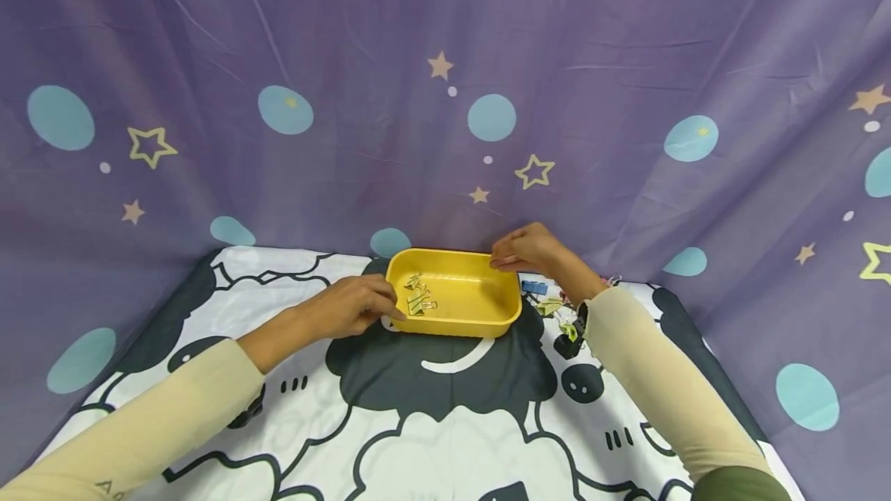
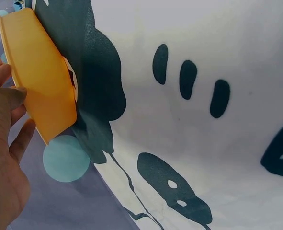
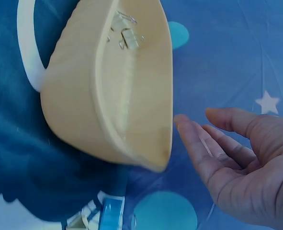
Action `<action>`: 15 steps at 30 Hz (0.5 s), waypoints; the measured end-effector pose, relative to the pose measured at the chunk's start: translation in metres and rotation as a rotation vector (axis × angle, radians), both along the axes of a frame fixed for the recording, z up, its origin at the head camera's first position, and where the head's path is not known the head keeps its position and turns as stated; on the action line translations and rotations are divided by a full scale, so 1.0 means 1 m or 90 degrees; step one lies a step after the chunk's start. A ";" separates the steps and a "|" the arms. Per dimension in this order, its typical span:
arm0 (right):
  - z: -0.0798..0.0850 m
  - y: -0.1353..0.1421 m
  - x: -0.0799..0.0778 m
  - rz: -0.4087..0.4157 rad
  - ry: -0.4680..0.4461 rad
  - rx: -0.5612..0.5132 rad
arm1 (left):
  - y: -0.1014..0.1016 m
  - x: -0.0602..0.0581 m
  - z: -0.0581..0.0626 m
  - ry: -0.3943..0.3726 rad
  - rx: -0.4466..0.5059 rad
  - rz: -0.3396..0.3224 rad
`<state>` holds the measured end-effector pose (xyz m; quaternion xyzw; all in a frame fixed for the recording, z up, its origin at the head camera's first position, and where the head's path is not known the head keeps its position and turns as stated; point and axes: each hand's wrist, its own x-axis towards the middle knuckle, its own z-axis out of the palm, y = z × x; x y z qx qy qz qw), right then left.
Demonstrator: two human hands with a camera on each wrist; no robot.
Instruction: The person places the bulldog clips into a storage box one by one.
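Note:
A yellow plastic tray (image 1: 466, 327) sits on the sheep-print cloth, near the purple curtain. Several small binder clips (image 1: 420, 301) lie inside it at the left; two show in the right wrist view as pale clips (image 3: 130, 39). My left hand (image 1: 356, 305) holds the tray's left end, its fingertips against the rim, as the left wrist view also shows with the hand (image 2: 7, 129) at the tray's side (image 2: 40, 76). At the back right corner is my right hand (image 1: 525, 247), fingers loosely extended. In the right wrist view this hand's (image 3: 246, 158) fingertips are just beside the rim, holding nothing.
Right of the tray, partly behind the right forearm, lie a blue item (image 1: 534, 287) and some yellow-green pieces (image 1: 550, 306), too small to identify. The purple curtain (image 1: 390, 138) with stars and dots rises behind. Black-and-white cloth (image 1: 292, 408) covers the surface in front.

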<state>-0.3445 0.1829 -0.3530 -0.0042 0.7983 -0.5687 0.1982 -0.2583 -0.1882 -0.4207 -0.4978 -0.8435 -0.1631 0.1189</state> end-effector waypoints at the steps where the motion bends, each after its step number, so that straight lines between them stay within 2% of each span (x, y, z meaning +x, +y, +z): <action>1: 0.001 0.004 0.000 -0.003 0.001 0.001 | 0.000 0.000 0.000 -0.001 0.000 0.001; 15: 0.003 0.056 0.011 -0.034 0.009 -0.055 | 0.001 0.001 0.001 -0.003 -0.008 0.003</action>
